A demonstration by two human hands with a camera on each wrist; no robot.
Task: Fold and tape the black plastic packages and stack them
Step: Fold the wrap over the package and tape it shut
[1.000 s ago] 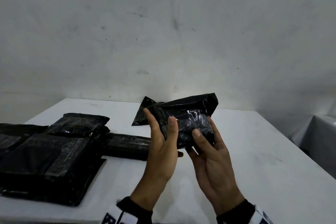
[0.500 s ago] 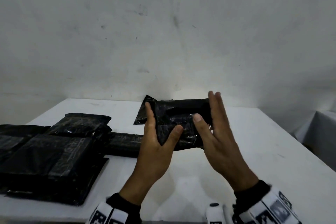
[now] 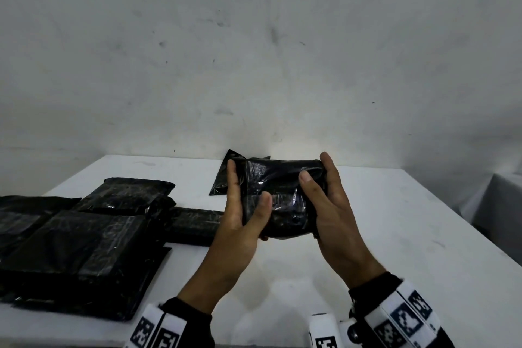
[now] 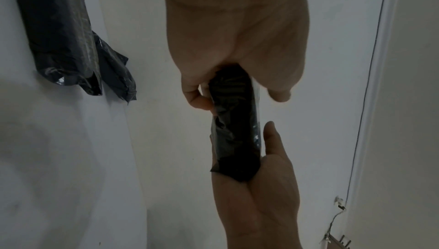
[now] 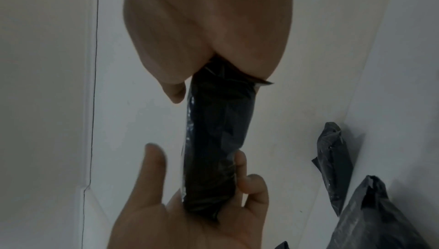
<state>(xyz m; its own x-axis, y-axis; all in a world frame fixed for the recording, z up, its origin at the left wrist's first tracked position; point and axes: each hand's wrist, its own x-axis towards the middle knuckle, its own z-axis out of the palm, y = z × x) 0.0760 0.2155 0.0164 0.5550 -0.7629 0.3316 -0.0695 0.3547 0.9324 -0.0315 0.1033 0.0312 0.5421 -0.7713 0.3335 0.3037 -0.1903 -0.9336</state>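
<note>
I hold a folded black plastic package level in the air above the white table, one hand at each end. My left hand grips its left end, thumb on the near face and fingers behind. At the right end my right hand grips it the same way. In the left wrist view the package runs from my left hand down to my right hand. In the right wrist view the package sits between my right hand and my left hand.
Several wrapped black packages lie on the table's left side: a stack, one behind it and a long one. A flat black bag lies behind the held package. A grey wall rises just behind the table.
The package was tilted and is now level. My right hand, which had let go and straightened its fingers, now grips the right end.
</note>
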